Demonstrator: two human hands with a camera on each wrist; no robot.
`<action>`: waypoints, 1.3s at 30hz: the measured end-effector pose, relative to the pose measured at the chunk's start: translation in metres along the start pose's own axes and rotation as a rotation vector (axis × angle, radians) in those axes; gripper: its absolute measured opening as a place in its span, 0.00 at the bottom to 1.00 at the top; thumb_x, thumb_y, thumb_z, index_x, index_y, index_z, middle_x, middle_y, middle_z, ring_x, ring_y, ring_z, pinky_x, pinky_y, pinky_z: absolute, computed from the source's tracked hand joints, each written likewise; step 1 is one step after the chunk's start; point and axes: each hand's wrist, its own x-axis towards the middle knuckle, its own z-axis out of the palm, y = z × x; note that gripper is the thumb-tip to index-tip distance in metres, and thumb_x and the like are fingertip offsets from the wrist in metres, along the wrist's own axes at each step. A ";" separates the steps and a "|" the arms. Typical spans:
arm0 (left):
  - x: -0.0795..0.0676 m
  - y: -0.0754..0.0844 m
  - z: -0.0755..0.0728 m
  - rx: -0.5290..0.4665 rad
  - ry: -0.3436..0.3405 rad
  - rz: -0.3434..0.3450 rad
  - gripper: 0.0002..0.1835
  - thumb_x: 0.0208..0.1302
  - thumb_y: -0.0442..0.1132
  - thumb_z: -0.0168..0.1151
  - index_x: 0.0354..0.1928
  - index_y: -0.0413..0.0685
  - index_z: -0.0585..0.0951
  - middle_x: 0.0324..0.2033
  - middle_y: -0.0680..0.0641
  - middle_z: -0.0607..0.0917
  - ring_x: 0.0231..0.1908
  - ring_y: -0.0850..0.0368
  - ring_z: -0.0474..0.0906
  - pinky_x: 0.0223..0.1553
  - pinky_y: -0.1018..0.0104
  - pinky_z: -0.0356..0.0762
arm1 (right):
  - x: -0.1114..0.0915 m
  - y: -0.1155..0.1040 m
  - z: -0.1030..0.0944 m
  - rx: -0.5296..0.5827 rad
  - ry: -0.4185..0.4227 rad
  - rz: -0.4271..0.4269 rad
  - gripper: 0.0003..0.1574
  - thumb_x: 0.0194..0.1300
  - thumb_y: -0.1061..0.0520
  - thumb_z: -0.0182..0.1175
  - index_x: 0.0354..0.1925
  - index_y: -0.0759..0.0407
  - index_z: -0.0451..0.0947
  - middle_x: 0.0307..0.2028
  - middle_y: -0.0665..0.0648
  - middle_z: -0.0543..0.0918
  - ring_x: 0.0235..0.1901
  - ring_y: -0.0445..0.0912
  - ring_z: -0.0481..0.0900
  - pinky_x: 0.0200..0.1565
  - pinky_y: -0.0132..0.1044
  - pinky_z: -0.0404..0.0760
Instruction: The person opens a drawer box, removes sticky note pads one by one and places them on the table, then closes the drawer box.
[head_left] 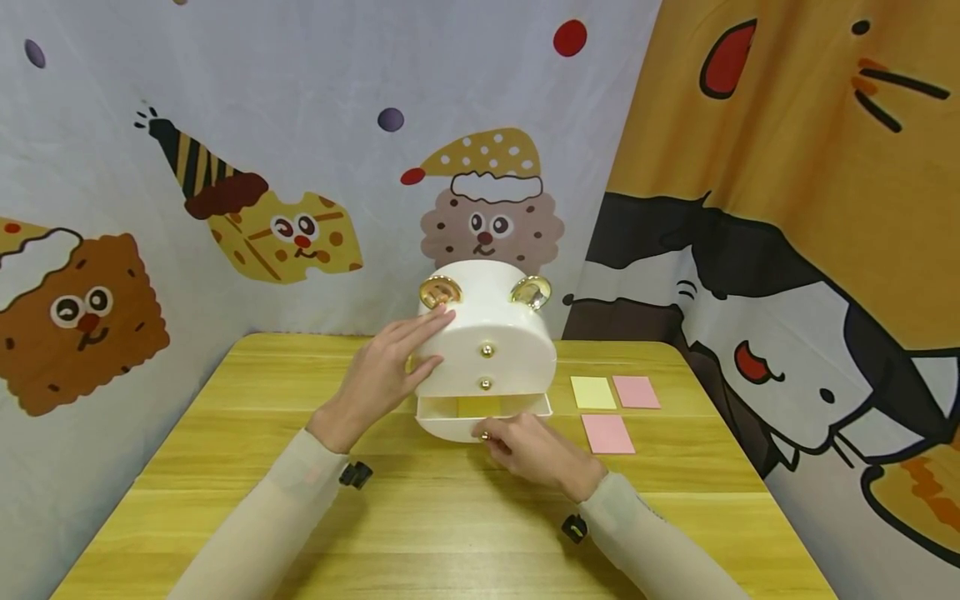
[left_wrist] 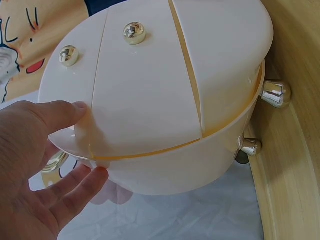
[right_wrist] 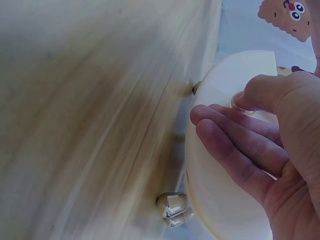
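Observation:
A white, rounded mini drawer cabinet point(head_left: 487, 325) with gold ear-like discs stands at the table's far side. Its bottom drawer point(head_left: 442, 427) is pulled partway out, with a yellow piece point(head_left: 477, 406) inside. My right hand point(head_left: 528, 450) pinches that drawer's gold knob point(head_left: 485, 435) between thumb and finger; in the right wrist view the other fingers point(right_wrist: 235, 150) lie below the drawer's knob. My left hand point(head_left: 390, 362) rests against the cabinet's left side, fingers fairly straight. In the left wrist view its thumb point(left_wrist: 65, 114) touches the front, fingertips along the side wall.
On the wooden table point(head_left: 405, 525), right of the cabinet, lie a yellow sticky note pad point(head_left: 592, 392) and two pink ones, one behind point(head_left: 636, 392) and one nearer point(head_left: 608, 434). A cartoon-printed cloth point(head_left: 300, 108) hangs close behind the table and at its sides.

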 end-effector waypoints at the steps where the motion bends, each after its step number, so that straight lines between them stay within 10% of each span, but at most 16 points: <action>1: 0.000 0.000 0.000 0.000 0.000 0.000 0.40 0.76 0.38 0.82 0.86 0.57 0.78 0.84 0.49 0.81 0.70 0.35 0.89 0.61 0.41 0.95 | 0.000 -0.001 0.000 0.001 -0.002 0.002 0.17 0.78 0.69 0.70 0.59 0.56 0.91 0.32 0.44 0.88 0.28 0.28 0.71 0.29 0.17 0.74; 39: 0.000 0.000 0.001 -0.004 -0.018 -0.009 0.40 0.76 0.37 0.81 0.87 0.57 0.77 0.85 0.48 0.79 0.72 0.34 0.88 0.64 0.39 0.94 | -0.015 -0.019 -0.003 0.017 -0.020 -0.042 0.15 0.77 0.70 0.71 0.56 0.57 0.90 0.32 0.44 0.89 0.27 0.26 0.69 0.29 0.16 0.70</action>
